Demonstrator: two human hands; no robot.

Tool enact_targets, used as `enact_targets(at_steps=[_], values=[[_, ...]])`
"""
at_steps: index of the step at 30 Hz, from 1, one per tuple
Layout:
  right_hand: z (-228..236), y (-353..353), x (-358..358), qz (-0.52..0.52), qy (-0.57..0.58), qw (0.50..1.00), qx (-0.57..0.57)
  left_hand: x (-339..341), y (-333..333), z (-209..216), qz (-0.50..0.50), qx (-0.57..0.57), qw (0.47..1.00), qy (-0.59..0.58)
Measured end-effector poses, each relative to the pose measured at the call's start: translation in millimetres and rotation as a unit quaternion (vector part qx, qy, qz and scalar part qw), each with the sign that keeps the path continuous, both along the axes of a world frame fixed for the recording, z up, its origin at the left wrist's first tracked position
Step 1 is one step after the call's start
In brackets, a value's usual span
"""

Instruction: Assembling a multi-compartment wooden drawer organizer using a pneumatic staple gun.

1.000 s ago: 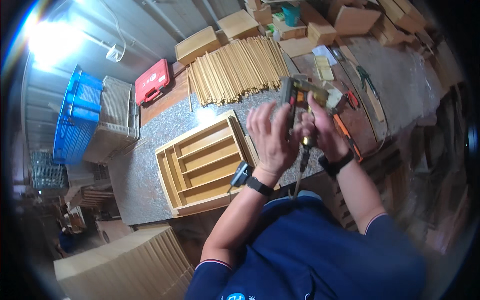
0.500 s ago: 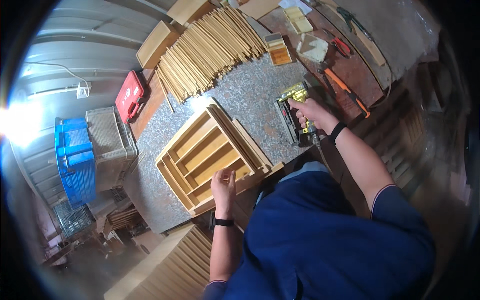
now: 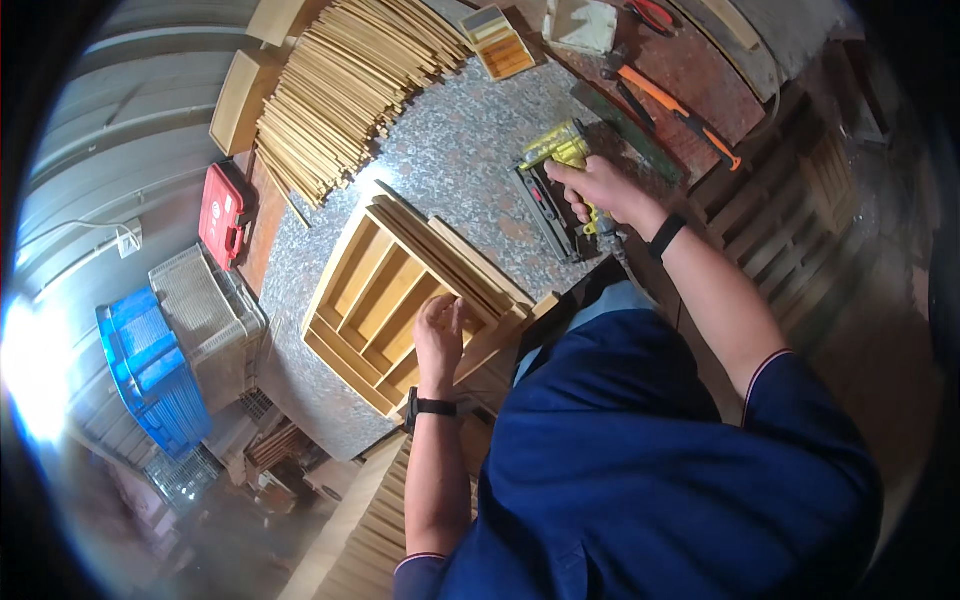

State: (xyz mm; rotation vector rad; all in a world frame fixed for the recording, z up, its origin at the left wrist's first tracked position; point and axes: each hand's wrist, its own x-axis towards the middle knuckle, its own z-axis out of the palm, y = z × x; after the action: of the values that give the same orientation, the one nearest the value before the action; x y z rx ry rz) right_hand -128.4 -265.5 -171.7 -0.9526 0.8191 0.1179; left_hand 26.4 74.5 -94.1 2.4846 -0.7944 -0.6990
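Observation:
My right hand (image 3: 600,190) is closed around the grip of a yellow and black nail gun (image 3: 560,150), which rests on or just above the speckled tabletop. To its left lies a wooden divided tray (image 3: 330,345) with slats parting it into several long compartments. My left hand (image 3: 438,335) is over the tray's near right part, fingers loosely curved with a gap at the thumb. Nothing shows in it, and I cannot tell whether it touches the wood. Several thin wooden strips (image 3: 440,250) lie along the tray's right side.
A big spread of thin wooden sticks (image 3: 350,90) covers the far left of the table (image 3: 450,130). A red case (image 3: 222,215), a grey crate (image 3: 205,295) and a blue crate (image 3: 150,345) stand left. An orange-handled hammer (image 3: 680,105) and a compartment box (image 3: 497,42) lie at the far right.
The view has shifted, so the far table items sit higher and further left. My right hand still holds the nail gun, and my left hand stays over the tray.

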Motion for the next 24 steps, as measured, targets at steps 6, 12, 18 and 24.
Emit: enact_targets(at_steps=[6,12,18,24], values=[[-3.7,-6.4,-2.0,0.016,-0.014,1.0,0.01,4.8,-1.1,-11.6,0.113,-0.04,0.981,0.155],[1.2,-3.9,-1.3,0.006,-0.002,1.0,-0.004,1.7,-19.1,-16.4,0.022,0.044,0.999,0.008],[7.1,-1.9,0.1,0.012,0.004,1.0,-0.016,2.2,-27.3,-16.6,0.07,0.133,0.988,-0.025],[2.9,-1.7,3.9,-0.004,0.008,1.0,0.008,14.3,-10.8,63.7,0.201,-0.107,0.974,-0.018]])
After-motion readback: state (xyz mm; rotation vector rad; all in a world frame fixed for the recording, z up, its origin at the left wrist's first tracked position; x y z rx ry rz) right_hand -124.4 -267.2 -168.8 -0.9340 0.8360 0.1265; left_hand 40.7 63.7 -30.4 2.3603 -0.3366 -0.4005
